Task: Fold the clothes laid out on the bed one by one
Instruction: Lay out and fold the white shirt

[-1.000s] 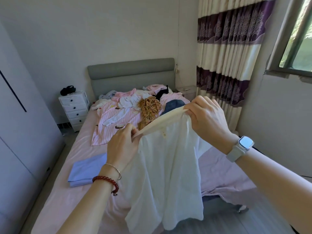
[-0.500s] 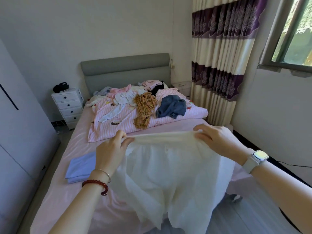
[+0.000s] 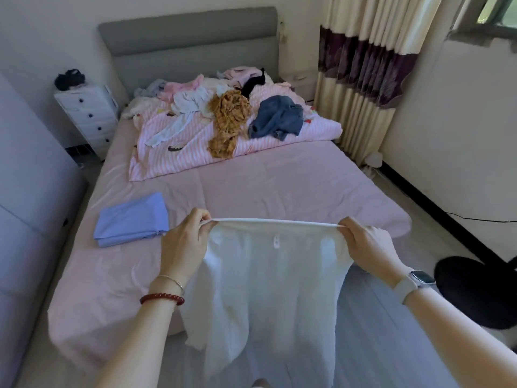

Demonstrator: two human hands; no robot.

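White garment [image 3: 268, 278]: hanging stretched over the foot of the pink bed [image 3: 251, 191], top edge being pinched at both ends by fingers of left hand [image 3: 184, 245] and right hand [image 3: 369, 247]. Folded blue cloth [image 3: 131, 219]: lying left on bed.

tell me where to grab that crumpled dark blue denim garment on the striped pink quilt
Judging by its pose, the crumpled dark blue denim garment is a heaped bundle on the striped pink quilt, no waistband or hem clearly showing. Probably best pinched from above at its raised top fold, then shaken out. Both the left hand and right hand currently hold the white garment.
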